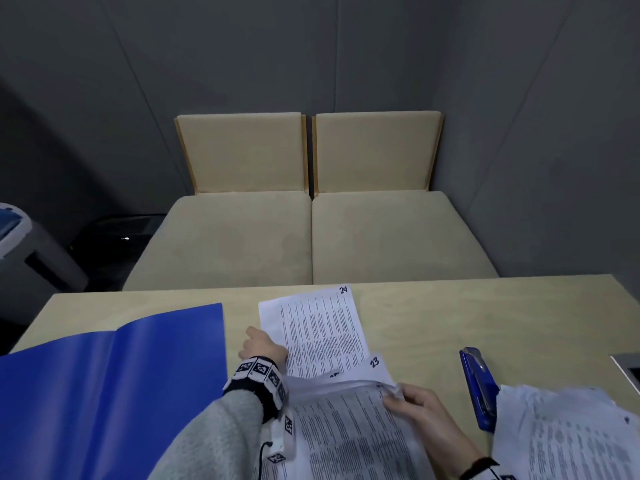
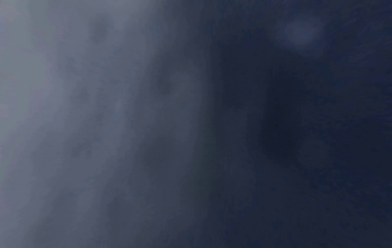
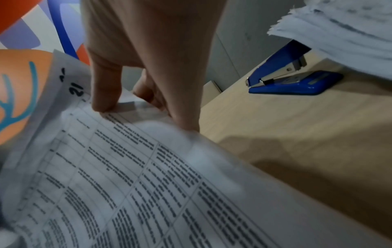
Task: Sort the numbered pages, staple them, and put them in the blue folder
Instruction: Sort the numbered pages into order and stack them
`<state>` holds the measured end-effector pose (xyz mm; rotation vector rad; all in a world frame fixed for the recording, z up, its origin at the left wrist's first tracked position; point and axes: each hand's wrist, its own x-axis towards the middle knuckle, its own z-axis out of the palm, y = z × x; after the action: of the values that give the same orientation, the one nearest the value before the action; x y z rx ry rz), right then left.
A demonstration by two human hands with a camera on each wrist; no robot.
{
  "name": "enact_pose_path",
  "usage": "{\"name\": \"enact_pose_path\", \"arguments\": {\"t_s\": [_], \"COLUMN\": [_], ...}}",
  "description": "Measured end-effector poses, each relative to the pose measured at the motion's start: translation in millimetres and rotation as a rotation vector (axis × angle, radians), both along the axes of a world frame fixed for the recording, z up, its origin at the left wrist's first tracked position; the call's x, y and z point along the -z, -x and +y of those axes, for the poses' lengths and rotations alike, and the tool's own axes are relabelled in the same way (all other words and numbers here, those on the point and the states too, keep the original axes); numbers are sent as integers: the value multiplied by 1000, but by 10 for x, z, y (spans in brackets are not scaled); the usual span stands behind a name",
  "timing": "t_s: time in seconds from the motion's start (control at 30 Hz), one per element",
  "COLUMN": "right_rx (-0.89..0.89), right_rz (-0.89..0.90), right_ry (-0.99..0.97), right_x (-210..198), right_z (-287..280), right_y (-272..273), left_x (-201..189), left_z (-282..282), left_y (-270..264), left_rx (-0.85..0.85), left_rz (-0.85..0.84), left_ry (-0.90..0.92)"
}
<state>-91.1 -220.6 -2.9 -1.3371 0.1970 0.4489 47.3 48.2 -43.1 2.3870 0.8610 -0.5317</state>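
The blue folder (image 1: pixel 114 393) lies open on the left of the table. Page 24 (image 1: pixel 318 327) lies beyond the hands. My left hand (image 1: pixel 263 344) sits at its left edge, with the fingers hidden by the sheet. Nearer me, a stack of printed pages (image 1: pixel 346 431) bends upward, and page 23 (image 1: pixel 375 365) peeks out behind it. My right hand (image 1: pixel 401 400) pinches the stack's top right corner; in the right wrist view the thumb (image 3: pixel 106 94) presses on the top sheet beside page 21 (image 3: pixel 77 89). The blue stapler (image 1: pixel 479 389) lies to the right of that hand. The left wrist view is dark and blurred.
A loose pile of more printed pages (image 1: pixel 568 434) lies at the right, overlapping the stapler's near end. The wooden table (image 1: pixel 450 313) ends at its far edge against two beige seat cushions (image 1: pixel 311 237). A grey object (image 1: pixel 627 368) sits at the table's right edge.
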Motion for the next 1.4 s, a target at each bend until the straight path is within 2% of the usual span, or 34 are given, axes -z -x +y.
{"name": "enact_pose_path", "arguments": {"t_s": [0.13, 0.2, 0.27, 0.43, 0.53, 0.7, 0.77, 0.87, 1.0, 1.13, 1.2, 1.27, 1.33, 1.4], "right_rx": [11, 11, -15, -14, -33, 34, 72, 129, 145, 217, 241, 240, 231, 179], "right_rz": [-28, -28, 4, 65, -19, -230, -346, -456, -456, -374, -303, -194, -58, 17], "right_ry": [-9, -13, -38, -119, -52, 1, 8, -46, -136, -50, 9, 87, 206, 415], "right_x": [-91, -108, -174, -418, -655, -1241, -1442, -1649, -1751, -1595, -1423, -1186, -849, -468], "right_z": [14, -24, -67, -133, -138, -91, -84, -74, 14, 199, 267, 326, 384, 440], "right_y": [15, 40, 62, 120, 109, 20, -68, -179, -251, -266, -272, -277, -247, -189], "left_x": [25, -29, -157, -650, -964, -1655, -1899, -2139, -2089, -1753, -1511, -1189, -866, -586], "left_z": [49, 62, 87, 135, 185, 229, 224, 196, 183, 258, 318, 363, 384, 392], "left_y": [43, 85, 124, 352, 432, 591, 678, 866, 1073, 1283, 1436, 1585, 1737, 1899], "left_rx": [-17, -61, -23, 88, 142, 236, 271, 335, 227, 132, -4, -126, -204, -222], "left_rz": [-43, -151, -305, -706, -867, -1038, -1026, -888, -686, -506, -407, -316, -219, -141], "left_ry": [152, 282, 376, 521, 546, 752, 827, 969, 1041, 1203, 1336, 1381, 1276, 1014]}}
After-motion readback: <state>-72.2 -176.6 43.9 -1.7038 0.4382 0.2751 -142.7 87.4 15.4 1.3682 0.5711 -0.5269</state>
